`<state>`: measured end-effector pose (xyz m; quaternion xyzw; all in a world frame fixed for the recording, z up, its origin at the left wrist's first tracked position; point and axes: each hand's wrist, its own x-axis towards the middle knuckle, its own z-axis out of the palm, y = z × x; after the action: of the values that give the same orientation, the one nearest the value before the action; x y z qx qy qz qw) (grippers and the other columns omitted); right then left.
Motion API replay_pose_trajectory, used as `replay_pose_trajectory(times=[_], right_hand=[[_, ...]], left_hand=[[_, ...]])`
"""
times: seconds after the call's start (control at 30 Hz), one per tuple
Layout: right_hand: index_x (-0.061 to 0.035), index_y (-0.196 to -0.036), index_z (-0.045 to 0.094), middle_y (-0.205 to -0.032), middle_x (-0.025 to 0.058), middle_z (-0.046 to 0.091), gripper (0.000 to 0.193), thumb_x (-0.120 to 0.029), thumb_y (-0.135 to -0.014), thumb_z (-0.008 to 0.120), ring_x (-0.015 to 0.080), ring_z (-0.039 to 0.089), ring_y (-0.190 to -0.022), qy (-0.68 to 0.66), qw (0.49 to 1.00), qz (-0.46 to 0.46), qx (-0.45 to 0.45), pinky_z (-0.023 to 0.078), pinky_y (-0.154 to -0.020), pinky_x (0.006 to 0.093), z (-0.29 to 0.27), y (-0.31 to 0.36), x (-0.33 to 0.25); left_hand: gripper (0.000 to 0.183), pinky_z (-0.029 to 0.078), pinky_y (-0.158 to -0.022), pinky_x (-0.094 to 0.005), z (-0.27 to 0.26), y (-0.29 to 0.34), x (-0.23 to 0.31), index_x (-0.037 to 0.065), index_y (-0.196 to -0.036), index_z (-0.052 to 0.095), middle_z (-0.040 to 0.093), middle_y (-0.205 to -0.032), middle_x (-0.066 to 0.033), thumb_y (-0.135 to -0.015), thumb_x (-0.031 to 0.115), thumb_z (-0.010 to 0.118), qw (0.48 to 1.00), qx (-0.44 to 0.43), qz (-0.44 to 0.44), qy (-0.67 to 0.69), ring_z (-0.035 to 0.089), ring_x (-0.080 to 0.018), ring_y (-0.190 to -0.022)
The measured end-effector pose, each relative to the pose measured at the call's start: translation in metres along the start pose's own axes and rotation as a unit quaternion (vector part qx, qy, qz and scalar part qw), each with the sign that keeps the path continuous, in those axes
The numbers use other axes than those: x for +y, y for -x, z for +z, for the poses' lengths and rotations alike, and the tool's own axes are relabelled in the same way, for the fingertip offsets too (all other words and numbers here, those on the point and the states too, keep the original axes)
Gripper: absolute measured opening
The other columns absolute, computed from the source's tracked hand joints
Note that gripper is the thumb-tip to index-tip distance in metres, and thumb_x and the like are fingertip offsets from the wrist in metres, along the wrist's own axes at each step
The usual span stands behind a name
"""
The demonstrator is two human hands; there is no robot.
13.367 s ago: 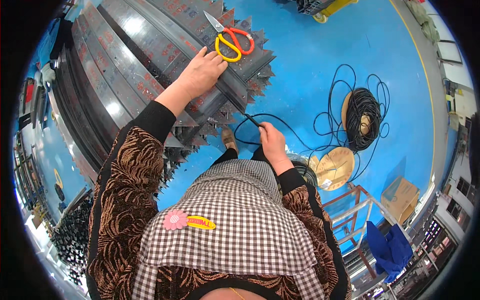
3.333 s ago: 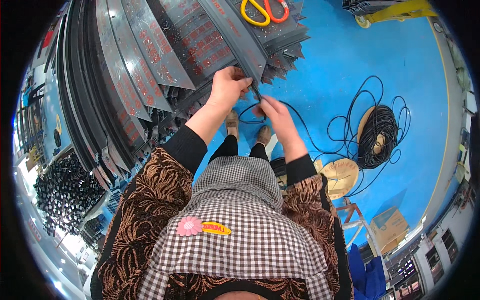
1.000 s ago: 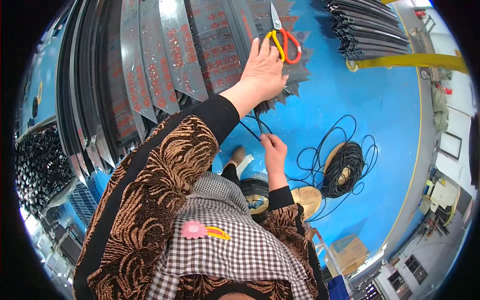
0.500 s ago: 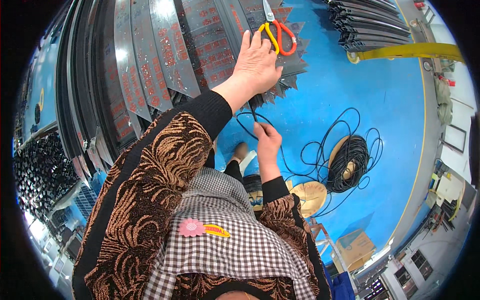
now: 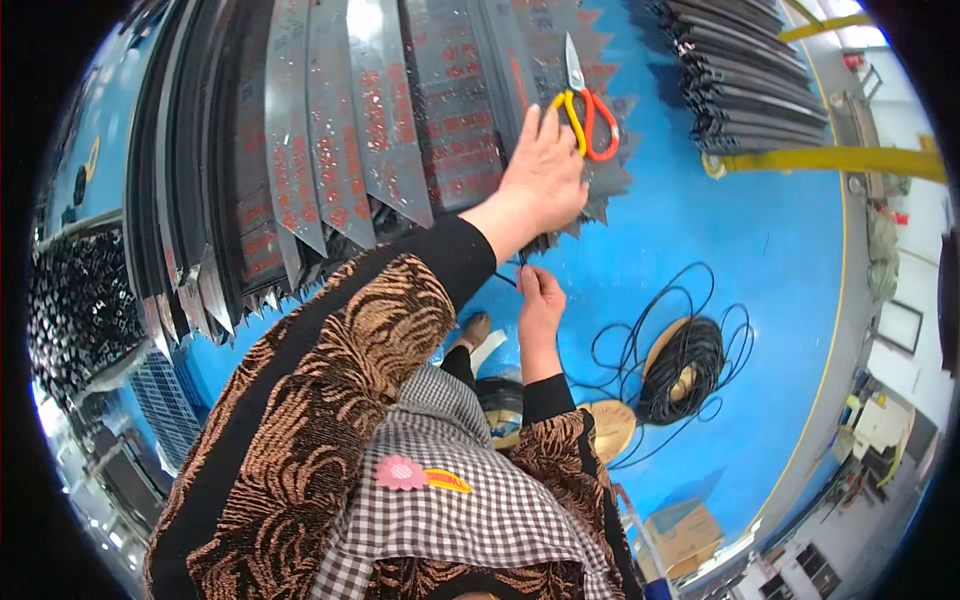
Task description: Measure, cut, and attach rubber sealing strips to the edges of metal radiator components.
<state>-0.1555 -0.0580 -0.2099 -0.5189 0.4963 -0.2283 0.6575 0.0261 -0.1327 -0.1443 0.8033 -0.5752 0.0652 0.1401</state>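
Left hand [image 5: 545, 175], fingers spread, reaches the untouched scissors [image 5: 585, 105] at 1 o'clock; right hand [image 5: 540, 300] pinches the black cord [image 5: 640, 330], apparently not yet cut.

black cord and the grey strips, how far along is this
Looks early. Done: nothing visibly tied. In hand: the left hand presses the pointed grey metal strips, fingertips at the yellow-and-red scissors; the right hand pinches the thin black cord. Left: much cord on the floor coil.
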Motion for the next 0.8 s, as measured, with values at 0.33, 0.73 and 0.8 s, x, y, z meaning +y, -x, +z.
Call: replay_pose_trajectory(times=[0.33,0.73,0.8], right_hand=[[0.0065,-0.093,0.063,-0.082,0.0079,0.063,0.02,-0.012,-0.087,0.059,0.0126,0.053,-0.073,-0.015,0.999,0.038,-0.006,0.044,-0.071,0.0231,-0.007,0.007,0.008],[0.0058,-0.094,0.065,-0.082,0.0072,0.065,0.019,-0.01,-0.084,0.06,0.0122,0.055,-0.074,0.104,0.995,-0.008,0.006,0.045,-0.071,0.0228,-0.009,0.001,-0.005],[0.0054,-0.094,0.065,-0.081,0.0065,0.064,0.02,-0.011,-0.084,0.06,0.0121,0.054,-0.073,0.027,0.999,0.035,-0.021,0.045,-0.07,0.0225,-0.014,0.004,0.003]], left_hand=[[0.039,0.02,-0.104,-0.054,0.001,0.003,-0.006,-0.003,-0.094,0.064,0.056,-0.102,-0.0223,-0.075,0.029,0.052,1.0,0.01,-0.001,0.008,0.041,-0.0395,-0.112],[0.035,0.022,-0.104,-0.0509,0.002,0.001,0.0,0.001,-0.091,0.066,0.055,-0.106,-0.0173,-0.075,0.03,0.056,0.999,-0.029,0.0,0.023,0.039,-0.0371,-0.117],[0.034,0.022,-0.104,-0.0508,0.001,0.001,0.0,0.002,-0.09,0.066,0.055,-0.107,-0.0166,-0.076,0.031,0.056,0.999,-0.033,0.003,0.005,0.039,-0.0367,-0.117]])
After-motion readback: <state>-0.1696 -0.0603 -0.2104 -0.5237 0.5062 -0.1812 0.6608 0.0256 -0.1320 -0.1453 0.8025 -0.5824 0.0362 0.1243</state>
